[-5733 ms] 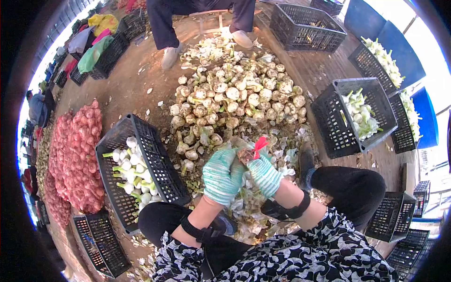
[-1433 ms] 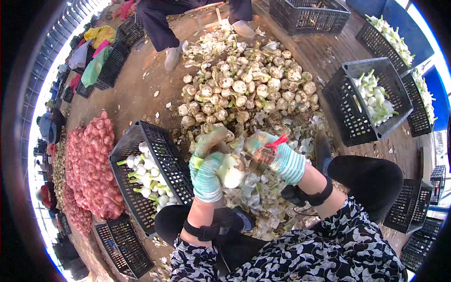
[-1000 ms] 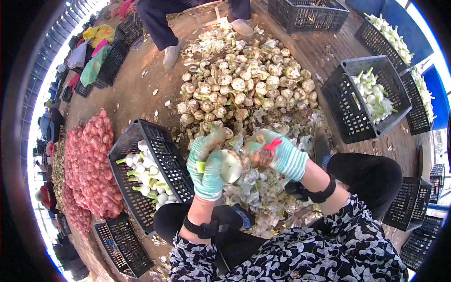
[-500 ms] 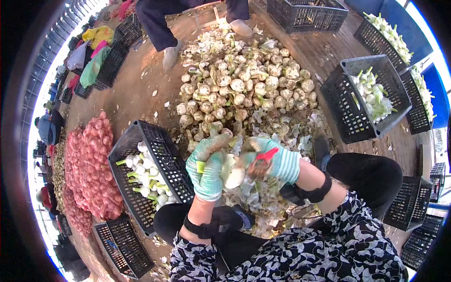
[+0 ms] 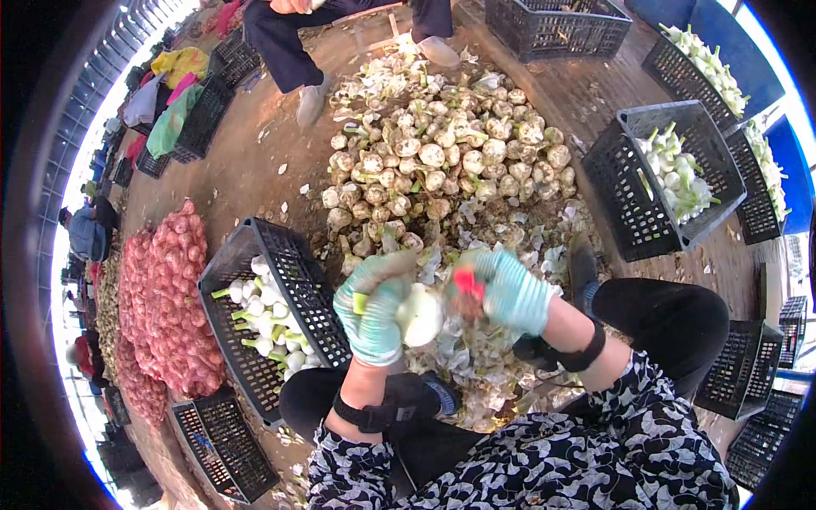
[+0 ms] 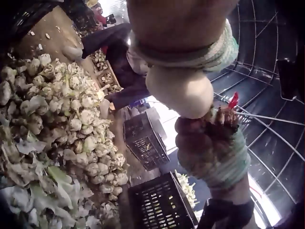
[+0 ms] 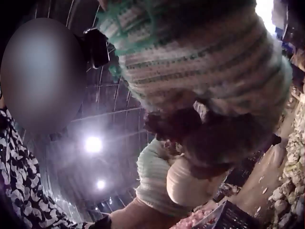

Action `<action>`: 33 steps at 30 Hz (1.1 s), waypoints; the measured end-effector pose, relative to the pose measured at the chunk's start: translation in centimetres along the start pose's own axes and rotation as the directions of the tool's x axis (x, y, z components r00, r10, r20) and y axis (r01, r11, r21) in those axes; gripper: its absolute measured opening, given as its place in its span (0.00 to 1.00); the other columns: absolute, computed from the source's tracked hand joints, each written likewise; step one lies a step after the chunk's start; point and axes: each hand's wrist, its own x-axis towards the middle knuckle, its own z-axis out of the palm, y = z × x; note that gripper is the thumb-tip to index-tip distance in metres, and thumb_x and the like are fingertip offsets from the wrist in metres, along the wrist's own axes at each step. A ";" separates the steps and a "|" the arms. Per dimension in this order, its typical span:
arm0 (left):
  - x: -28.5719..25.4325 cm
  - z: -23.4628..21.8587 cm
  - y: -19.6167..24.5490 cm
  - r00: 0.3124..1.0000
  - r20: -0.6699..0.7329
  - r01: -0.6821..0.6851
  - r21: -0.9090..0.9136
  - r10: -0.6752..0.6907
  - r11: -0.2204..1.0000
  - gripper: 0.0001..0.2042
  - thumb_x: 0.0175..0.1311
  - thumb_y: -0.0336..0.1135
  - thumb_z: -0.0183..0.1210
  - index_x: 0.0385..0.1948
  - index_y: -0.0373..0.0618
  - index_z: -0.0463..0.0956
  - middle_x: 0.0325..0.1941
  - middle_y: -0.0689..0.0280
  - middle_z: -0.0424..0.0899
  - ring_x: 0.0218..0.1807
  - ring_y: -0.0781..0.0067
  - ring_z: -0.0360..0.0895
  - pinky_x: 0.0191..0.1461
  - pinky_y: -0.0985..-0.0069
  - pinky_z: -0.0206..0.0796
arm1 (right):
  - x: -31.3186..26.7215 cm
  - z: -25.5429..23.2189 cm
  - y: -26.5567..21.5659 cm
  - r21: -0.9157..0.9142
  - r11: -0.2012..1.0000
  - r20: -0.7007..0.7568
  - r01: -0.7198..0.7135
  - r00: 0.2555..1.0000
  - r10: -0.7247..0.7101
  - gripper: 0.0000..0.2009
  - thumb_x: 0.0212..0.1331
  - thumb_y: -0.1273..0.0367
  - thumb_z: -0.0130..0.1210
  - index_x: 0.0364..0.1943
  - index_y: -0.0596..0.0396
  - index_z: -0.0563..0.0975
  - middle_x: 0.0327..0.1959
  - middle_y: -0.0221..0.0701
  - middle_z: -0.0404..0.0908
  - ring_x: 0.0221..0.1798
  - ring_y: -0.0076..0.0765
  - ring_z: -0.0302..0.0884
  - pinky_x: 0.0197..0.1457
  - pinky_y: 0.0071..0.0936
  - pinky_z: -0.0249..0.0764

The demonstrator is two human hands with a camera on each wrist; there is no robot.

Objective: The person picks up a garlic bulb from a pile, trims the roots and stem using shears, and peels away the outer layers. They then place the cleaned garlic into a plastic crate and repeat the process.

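My left hand [image 5: 370, 319], in a green-and-white striped glove, grips a white garlic bulb [image 5: 421, 316]. A short green stem [image 5: 360, 303] pokes out between its fingers, and the bulb's smooth side faces right. Close on the bulb's right is my right hand [image 5: 510, 291], gloved alike and blurred. Its curled fingers hold a small brown, rough-looking tool [image 5: 466, 306] with a red tie [image 5: 467, 282]; I cannot tell its kind. In the left wrist view, the bulb [image 6: 181, 91] is right at the right hand's fingertips. The right wrist view shows the bulb [image 7: 190, 185] below the dark-stained right fingers.
A heap of soiled garlic bulbs [image 5: 442, 161] lies ahead, with loose skins [image 5: 463, 365] below my hands. Black crates of white bulbs stand left [image 5: 297, 280] and right [image 5: 612, 187]. Red net sacks [image 5: 170, 297] lie far left. Another person's legs [image 5: 297, 51] are beyond the heap.
Earliest, my hands were together with no white bulb visible; later frames show one in my left hand. Its flat face has turned away since one second ago. My right hand shifts beside it.
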 end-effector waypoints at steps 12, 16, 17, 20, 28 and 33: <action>1.5 0.3 0.3 0.674 0.225 0.532 -0.808 -0.703 0.252 0.17 0.49 0.34 0.46 0.38 0.30 0.67 0.27 0.54 0.75 0.18 0.63 0.72 0.20 0.72 0.67 | -0.9 4.5 -3.0 -0.700 -0.012 0.686 0.714 0.667 -0.290 0.24 0.35 0.76 0.57 0.44 0.49 0.71 0.39 0.36 0.73 0.41 0.43 0.70 0.45 0.30 0.67; 1.3 -0.4 -0.3 0.675 0.381 0.601 -0.781 -0.632 0.172 0.17 0.50 0.34 0.45 0.39 0.30 0.67 0.32 0.52 0.75 0.20 0.62 0.73 0.26 0.71 0.70 | 0.3 4.5 -2.6 -0.565 -0.090 0.824 0.820 0.554 -0.122 0.18 0.34 0.78 0.56 0.37 0.50 0.74 0.33 0.33 0.73 0.38 0.41 0.71 0.42 0.29 0.68; 2.1 1.3 2.1 0.593 0.172 0.497 -0.847 -0.786 0.190 0.17 0.51 0.34 0.43 0.37 0.29 0.68 0.28 0.53 0.76 0.19 0.61 0.73 0.26 0.69 0.69 | -0.1 4.8 -2.4 -0.561 -0.106 0.823 0.821 0.541 -0.172 0.17 0.35 0.78 0.56 0.35 0.50 0.74 0.31 0.32 0.73 0.36 0.41 0.71 0.41 0.29 0.68; 1.6 -2.4 -2.9 0.751 0.313 0.411 -0.911 -0.581 0.041 0.16 0.52 0.34 0.43 0.36 0.28 0.68 0.23 0.54 0.76 0.18 0.60 0.72 0.22 0.68 0.67 | -1.5 4.8 0.3 -0.509 -0.093 0.861 0.856 0.506 -0.059 0.14 0.36 0.74 0.56 0.33 0.52 0.74 0.30 0.34 0.74 0.33 0.42 0.72 0.35 0.32 0.70; 1.5 -2.5 -2.0 0.750 0.298 0.494 -0.846 -0.590 0.200 0.15 0.51 0.33 0.44 0.37 0.30 0.69 0.21 0.54 0.77 0.19 0.62 0.74 0.21 0.69 0.68 | 0.1 2.6 -1.1 -0.711 -0.093 0.665 0.697 0.623 -0.412 0.20 0.39 0.74 0.58 0.42 0.51 0.71 0.36 0.36 0.73 0.39 0.38 0.72 0.42 0.28 0.68; 1.9 -0.4 -0.4 0.674 0.437 0.586 -0.807 -0.596 0.071 0.13 0.53 0.34 0.42 0.35 0.35 0.71 0.30 0.59 0.77 0.33 0.61 0.75 0.37 0.65 0.69 | 0.7 5.8 -2.7 -0.573 -0.270 0.819 0.774 0.555 -0.146 0.20 0.34 0.75 0.56 0.39 0.51 0.72 0.34 0.35 0.72 0.38 0.44 0.70 0.42 0.32 0.67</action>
